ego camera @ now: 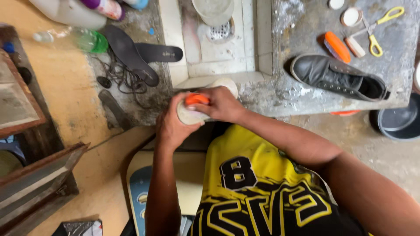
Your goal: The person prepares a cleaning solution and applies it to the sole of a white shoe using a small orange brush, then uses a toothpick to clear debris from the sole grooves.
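Two hands [175, 124] [221, 105] scrub a shoe [192, 116] beside the stained concrete slab [393, 70].

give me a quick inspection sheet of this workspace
surface: stained concrete slab, tiled drain basin beside it
job's things: white shoe in left hand; orange brush under right hand
clutter: black shoe, scissors, second orange brush, insoles, bottles
grips: both closed, left on shoe, right on brush
cables: nothing seen; tangled dark laces
surroundings: wooden frames, dark basin
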